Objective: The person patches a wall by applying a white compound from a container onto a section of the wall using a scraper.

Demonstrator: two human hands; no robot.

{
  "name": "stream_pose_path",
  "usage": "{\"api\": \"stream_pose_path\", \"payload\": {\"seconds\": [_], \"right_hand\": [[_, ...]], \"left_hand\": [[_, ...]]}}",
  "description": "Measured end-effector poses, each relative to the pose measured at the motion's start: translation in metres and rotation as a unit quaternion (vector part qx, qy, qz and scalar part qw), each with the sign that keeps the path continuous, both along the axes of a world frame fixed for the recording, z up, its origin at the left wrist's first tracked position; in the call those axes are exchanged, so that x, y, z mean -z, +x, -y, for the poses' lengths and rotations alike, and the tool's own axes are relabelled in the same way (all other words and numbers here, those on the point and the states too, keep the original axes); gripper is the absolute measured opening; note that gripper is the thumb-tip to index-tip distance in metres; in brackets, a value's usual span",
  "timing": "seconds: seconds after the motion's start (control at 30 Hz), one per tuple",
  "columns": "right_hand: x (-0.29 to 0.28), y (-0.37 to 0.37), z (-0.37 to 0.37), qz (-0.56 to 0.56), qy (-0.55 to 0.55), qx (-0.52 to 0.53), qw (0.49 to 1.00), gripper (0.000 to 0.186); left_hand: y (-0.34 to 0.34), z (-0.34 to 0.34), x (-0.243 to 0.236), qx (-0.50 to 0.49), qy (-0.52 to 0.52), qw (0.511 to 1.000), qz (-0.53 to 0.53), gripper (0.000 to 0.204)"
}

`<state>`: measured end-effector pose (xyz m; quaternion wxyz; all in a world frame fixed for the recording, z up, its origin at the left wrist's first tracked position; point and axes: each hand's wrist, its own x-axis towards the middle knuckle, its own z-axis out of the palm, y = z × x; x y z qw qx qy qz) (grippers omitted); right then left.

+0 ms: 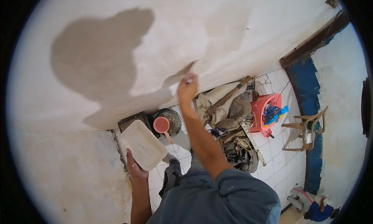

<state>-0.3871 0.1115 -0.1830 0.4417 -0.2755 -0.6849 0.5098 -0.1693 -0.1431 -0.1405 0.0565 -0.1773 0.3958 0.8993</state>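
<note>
My left hand [136,168] grips the near left edge of a shallow off-white rectangular tray [143,144], its thumb along the side and the other fingers mostly hidden. The tray's inside is coated pale. Against the white wall [175,33], my right hand [188,86] is raised and closed, slightly blurred. From its top sticks what looks like a putty knife [193,65], its thin blade at the wall surface. The handle is mostly covered by my fingers.
Below the tray are a pink dipper [161,125] and a round dark basin [173,119]. Crumpled sacks [237,107] and wood lie along the wall on the right. Beyond them stand a pink bucket [259,115] of tools and a chair [307,131]. A person [321,211] is at lower right.
</note>
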Motion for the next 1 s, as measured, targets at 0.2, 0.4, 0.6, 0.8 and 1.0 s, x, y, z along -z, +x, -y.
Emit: {"api": "stream_pose_path", "payload": {"seconds": [0.2,0.4,0.6,0.8,1.0], "right_hand": [[0.018,0.051,-0.001,-0.047,-0.185,-0.190,0.963,0.031],[0.088,-0.006,-0.227,-0.084,-0.377,-0.049,0.921,0.012],[0.025,-0.003,-0.035,0.105,0.002,-0.064,0.992,0.026],[0.049,0.059,-0.067,0.010,-0.165,-0.225,0.960,0.016],[-0.043,0.008,-0.210,-0.104,-0.185,0.028,0.977,0.026]], "left_hand": [[0.000,0.005,-0.009,-0.029,0.001,1.000,-0.006,0.058],[-0.001,0.002,-0.005,-0.006,0.012,0.999,-0.050,0.060],[0.009,0.008,0.001,-0.035,0.016,0.999,-0.021,0.059],[0.002,-0.007,-0.009,-0.028,0.005,1.000,-0.013,0.057],[0.000,-0.021,-0.007,-0.009,0.006,1.000,-0.017,0.058]]}}
